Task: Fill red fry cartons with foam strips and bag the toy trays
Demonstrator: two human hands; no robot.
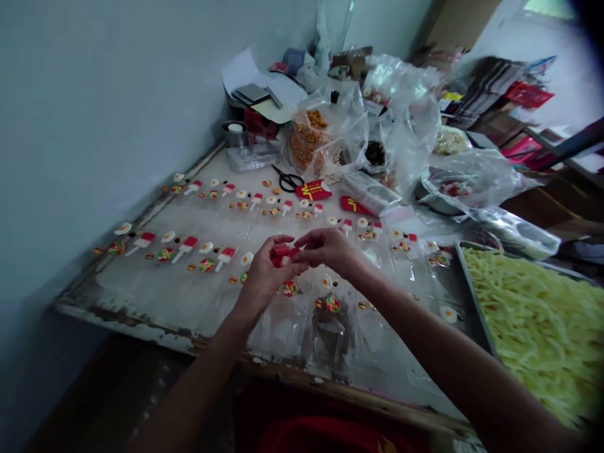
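Note:
My left hand (268, 270) is curled around several small red pieces (282, 253), held above the middle of the table. The fingertips of my right hand (325, 251) are closed at the same red pieces, pinching at one of them; its exact shape is hidden by the fingers. Beneath and around both hands, rows of tiny food-shaped pieces lie on flat clear plastic bags (283, 324). Among them are red-and-white popsicle shapes (186, 247), fried-egg shapes (206, 247), round pizza shapes (333, 304) and little burger shapes (191, 267).
A metal tray (476, 302) of pale yellow strips (542, 314) stands on the right. Black-handled scissors (289, 181) and red cards (314, 189) lie farther back. Behind them are a bag of orange pieces (306, 141), a clear plastic box (252, 156) and more plastic bags. A wall borders the left.

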